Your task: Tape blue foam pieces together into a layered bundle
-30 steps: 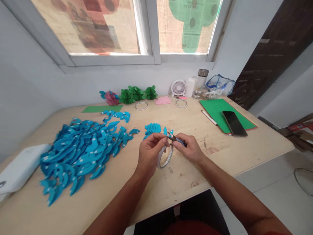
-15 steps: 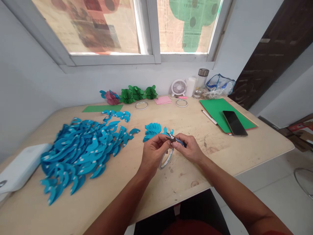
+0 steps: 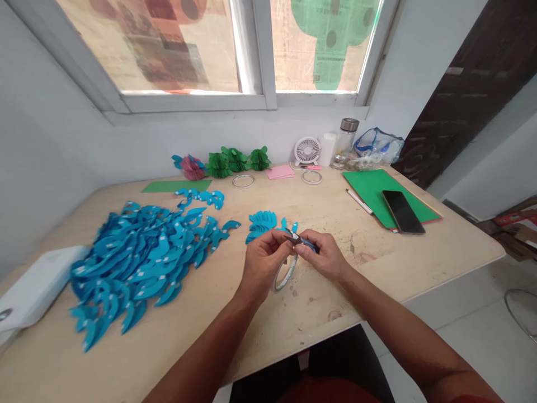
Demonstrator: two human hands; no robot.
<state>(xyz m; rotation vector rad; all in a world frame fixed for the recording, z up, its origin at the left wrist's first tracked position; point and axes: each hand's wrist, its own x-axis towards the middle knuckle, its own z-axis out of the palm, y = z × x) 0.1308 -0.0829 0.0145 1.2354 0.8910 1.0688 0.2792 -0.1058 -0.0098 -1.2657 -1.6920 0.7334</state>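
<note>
My left hand (image 3: 265,262) is closed, its thumb and fingers pinching a roll of white tape (image 3: 287,275) that hangs on edge below the fingertips. Closed around a small pair of scissors (image 3: 309,244) is my right hand (image 3: 326,255). The dark blades point left, right at the left fingertips, and fingers partly hide them. Just beyond the hands lie a blue paper piece (image 3: 295,226) with a white patch and a fanned stack of blue paper pieces (image 3: 262,223). To the left spreads a large pile of curved blue paper pieces (image 3: 146,252), many bearing small white squares.
Along the wall stand green paper balls (image 3: 235,160), a pink paper ball (image 3: 193,167), a small fan (image 3: 307,151) and a glass bottle (image 3: 346,143). Two tape rolls (image 3: 243,181) lie before them. A phone (image 3: 403,211) rests on green sheets (image 3: 364,184); a white box (image 3: 39,285) sits left.
</note>
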